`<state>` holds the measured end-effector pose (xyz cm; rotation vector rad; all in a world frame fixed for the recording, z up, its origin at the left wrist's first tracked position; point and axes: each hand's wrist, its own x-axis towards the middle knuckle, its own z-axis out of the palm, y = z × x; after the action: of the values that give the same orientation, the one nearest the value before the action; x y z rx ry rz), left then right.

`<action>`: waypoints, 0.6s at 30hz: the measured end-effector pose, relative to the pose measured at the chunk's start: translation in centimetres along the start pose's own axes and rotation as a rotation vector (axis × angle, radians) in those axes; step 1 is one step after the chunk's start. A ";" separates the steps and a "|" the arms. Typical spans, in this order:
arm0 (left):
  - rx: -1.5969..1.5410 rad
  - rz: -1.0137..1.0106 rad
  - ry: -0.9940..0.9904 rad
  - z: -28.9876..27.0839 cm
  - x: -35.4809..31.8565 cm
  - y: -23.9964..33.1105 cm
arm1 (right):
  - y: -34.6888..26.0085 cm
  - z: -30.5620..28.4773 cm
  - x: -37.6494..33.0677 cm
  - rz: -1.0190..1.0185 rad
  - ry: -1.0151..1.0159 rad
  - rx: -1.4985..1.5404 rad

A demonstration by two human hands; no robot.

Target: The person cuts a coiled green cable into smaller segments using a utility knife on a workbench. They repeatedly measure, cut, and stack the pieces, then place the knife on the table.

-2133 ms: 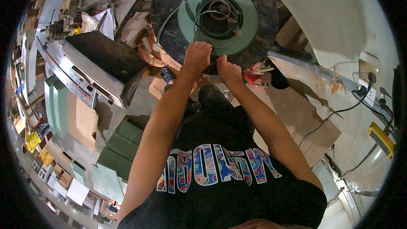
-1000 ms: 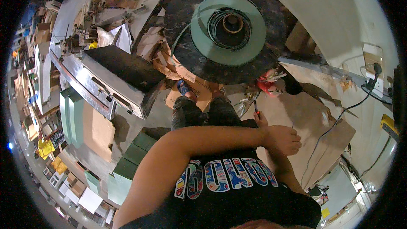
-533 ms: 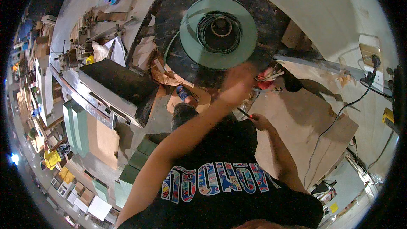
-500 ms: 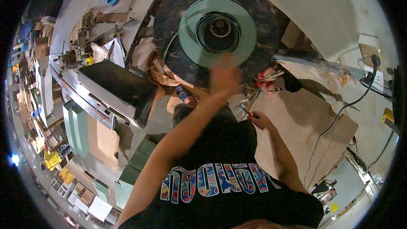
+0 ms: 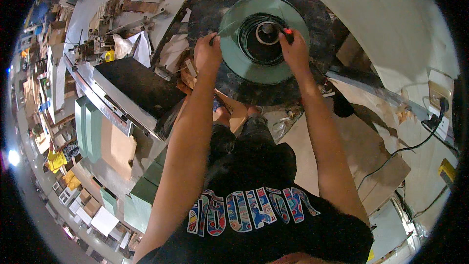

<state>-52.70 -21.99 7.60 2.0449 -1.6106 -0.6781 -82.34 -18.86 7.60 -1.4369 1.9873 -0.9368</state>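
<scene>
- the left hand (image 5: 207, 54), which had swung blurred in front of the chest, came to rest closed at the left edge of the green disc (image 5: 264, 39).
- the right hand (image 5: 294, 49) rose from beside the hip to the disc's dark centre, pinching a small red-tipped tool (image 5: 287, 32).

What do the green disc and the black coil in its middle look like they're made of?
The green disc looks like flat, matte painted metal or plastic; which one is unclear. The black coil looks like wound wire or strap, shown by thin concentric loops with a slight sheen.
</scene>
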 end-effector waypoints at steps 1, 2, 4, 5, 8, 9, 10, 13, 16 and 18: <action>-0.067 -0.019 -0.051 0.0 -0.1 0.0 | -0.7 0.8 0.6 0.034 -0.069 0.095; -0.134 -0.045 -0.101 -0.2 -0.3 0.3 | -2.0 1.1 0.4 0.050 -0.143 0.094; -0.276 -0.098 -0.113 -0.5 -1.7 -0.1 | -5.5 0.8 -1.0 0.069 -0.301 0.096; -0.353 -0.112 -0.085 -0.2 -2.7 -0.5 | -4.6 2.0 -2.2 -0.007 -0.273 0.060; -0.447 -0.097 -0.004 0.4 -6.2 -3.0 | -6.3 2.7 -6.9 -0.018 -0.469 -0.058; -0.389 -0.020 0.019 0.2 -7.5 -2.4 | -5.9 3.1 -8.1 -0.064 -0.462 -0.079; -0.331 0.056 0.040 0.0 -8.1 -1.8 | -5.1 3.9 -9.3 -0.109 -0.454 -0.099; -0.313 0.019 0.041 1.3 -9.1 -3.3 | -5.1 5.7 -10.9 -0.271 -0.436 -0.212; -0.234 0.080 0.120 1.7 -9.4 -3.1 | -4.7 6.6 -10.8 -0.465 -0.361 -0.317; -0.178 0.078 0.110 1.3 -9.5 -2.7 | -5.3 6.9 -10.1 -0.543 -0.325 -0.362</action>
<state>-53.31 -12.18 5.88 1.8502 -1.5026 -0.6446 -70.98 -11.89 7.44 -2.2420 1.6018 -0.5017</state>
